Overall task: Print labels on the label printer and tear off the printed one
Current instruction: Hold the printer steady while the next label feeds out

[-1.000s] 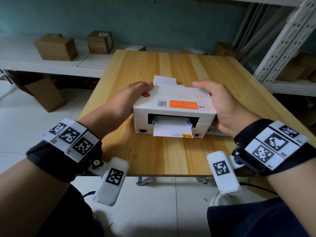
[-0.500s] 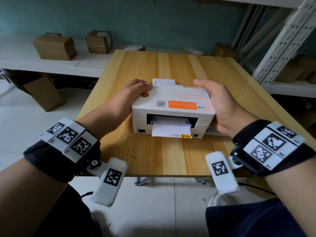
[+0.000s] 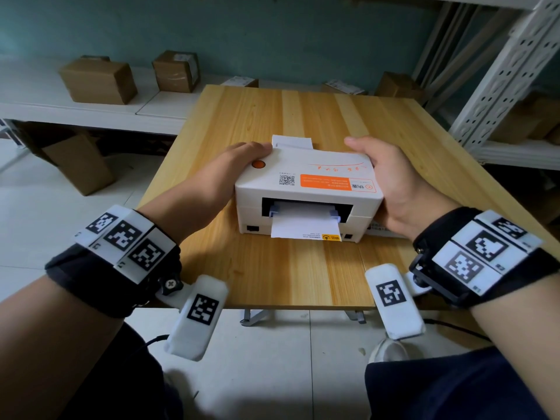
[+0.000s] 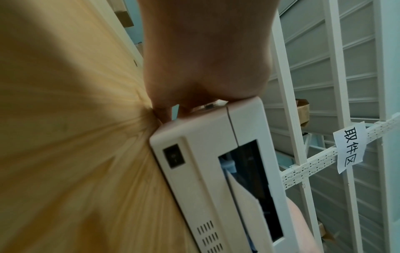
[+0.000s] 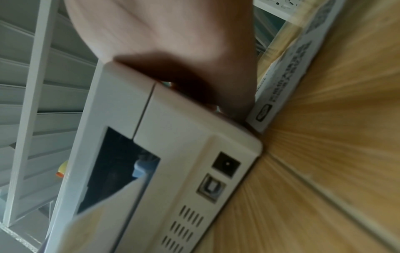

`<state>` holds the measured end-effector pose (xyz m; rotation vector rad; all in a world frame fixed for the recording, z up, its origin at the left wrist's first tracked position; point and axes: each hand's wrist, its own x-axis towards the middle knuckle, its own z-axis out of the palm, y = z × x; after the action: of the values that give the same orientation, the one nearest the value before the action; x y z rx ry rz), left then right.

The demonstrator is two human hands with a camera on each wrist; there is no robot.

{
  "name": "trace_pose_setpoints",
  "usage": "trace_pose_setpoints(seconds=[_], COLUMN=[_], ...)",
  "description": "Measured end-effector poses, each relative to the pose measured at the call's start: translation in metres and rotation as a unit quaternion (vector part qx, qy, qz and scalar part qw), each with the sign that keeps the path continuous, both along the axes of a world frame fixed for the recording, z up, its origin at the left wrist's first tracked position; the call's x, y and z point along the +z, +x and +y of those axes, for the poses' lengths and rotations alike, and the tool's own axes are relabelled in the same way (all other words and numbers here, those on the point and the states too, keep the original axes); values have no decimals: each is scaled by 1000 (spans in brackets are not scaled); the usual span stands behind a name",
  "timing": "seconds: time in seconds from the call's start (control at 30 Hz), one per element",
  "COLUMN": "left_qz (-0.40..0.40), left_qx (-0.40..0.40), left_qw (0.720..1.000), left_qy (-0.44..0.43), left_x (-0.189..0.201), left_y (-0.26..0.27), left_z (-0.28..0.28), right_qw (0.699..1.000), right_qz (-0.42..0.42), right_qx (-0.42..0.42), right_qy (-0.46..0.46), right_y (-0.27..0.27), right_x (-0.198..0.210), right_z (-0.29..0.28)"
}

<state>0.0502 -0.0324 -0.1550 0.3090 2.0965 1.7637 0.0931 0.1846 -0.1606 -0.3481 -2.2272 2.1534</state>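
Observation:
A white label printer stands on the wooden table, rear face toward me, with an orange button on top. My left hand grips its left side, thumb on the top edge. Gripping the right side is my right hand, thumb over the top. White label paper hangs out of the near slot, and another white strip sticks out at the far side. The fingers of both hands are hidden behind the printer body.
A flat white printed box lies on the table against the printer's right side. Cardboard boxes sit on a low white shelf beyond the table. White metal racking stands at the right, with a paper sign on a rail.
Both hands keep their hold on the printer. The printer and hands have shifted slightly toward me and to the left on the table.

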Motion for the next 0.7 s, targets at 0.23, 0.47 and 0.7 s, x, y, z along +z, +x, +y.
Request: trace_pose_setpoints(seconds=[0.23, 0.47, 0.7], left_qz=[-4, 16, -14], left_qx=[-5, -5, -8], left_qw=[1000, 1000, 1000], left_qy=[-5, 19, 14], left_x=[-3, -4, -6], left_y=[-3, -3, -4], left_z=[-1, 3, 1], right_qw=[1000, 1000, 1000], right_qz=[-13, -12, -12], right_qx=[9, 7, 10], right_qy=[5, -4, 5], right_y=[0, 1, 2], right_x=[0, 2, 2], right_z=[1, -2, -2])
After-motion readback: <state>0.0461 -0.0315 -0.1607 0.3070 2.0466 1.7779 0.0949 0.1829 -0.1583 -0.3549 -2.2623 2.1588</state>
